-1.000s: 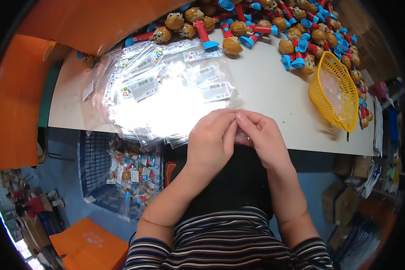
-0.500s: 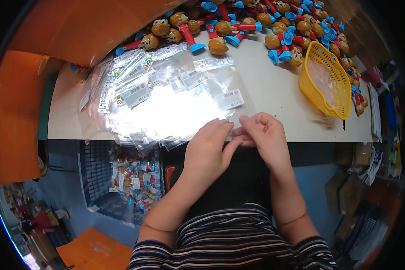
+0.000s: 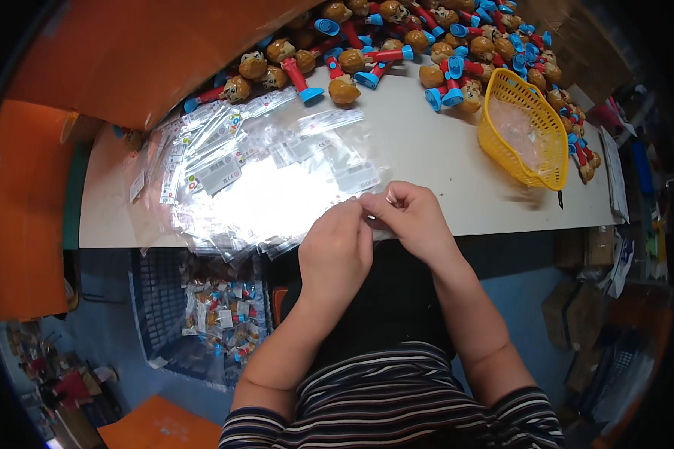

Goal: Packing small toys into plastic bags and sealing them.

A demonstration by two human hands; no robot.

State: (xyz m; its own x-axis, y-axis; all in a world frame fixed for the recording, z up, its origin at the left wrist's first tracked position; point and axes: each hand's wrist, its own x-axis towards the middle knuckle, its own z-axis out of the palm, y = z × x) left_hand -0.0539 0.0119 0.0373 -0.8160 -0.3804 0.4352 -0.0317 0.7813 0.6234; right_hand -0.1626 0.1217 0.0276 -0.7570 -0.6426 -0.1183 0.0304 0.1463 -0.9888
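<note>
Held the left grip [image 3: 333,243] and the right grip [image 3: 414,219] close together over the near edge of the counter [image 3: 434,165], fingertips to fingertips. Curled the fingers of both inward, right thumb tip just beside the left fingertips. Could not tell whether pinched on something or merely closed, the fingers hiding most of the space between. Made out only a small bright spot [image 3: 371,217] there, too small to name.

Saw a heap of flat clear bags [image 3: 225,176] just ahead and to the left of the left grip, overlapping, with printed labels [image 3: 356,177] and strong glare across the middle. Saw brown-headed toys [image 3: 344,90] with red bodies and blue feet farther ahead of both, piled thickest toward the right. Noticed a yellow basket [image 3: 496,147] ahead and to the right of the right grip, with clear plastic [image 3: 520,136] inside. Noticed a blue crate [image 3: 151,314] lower and to the left of the left grip, with bagged toys [image 3: 228,316] in it.
</note>
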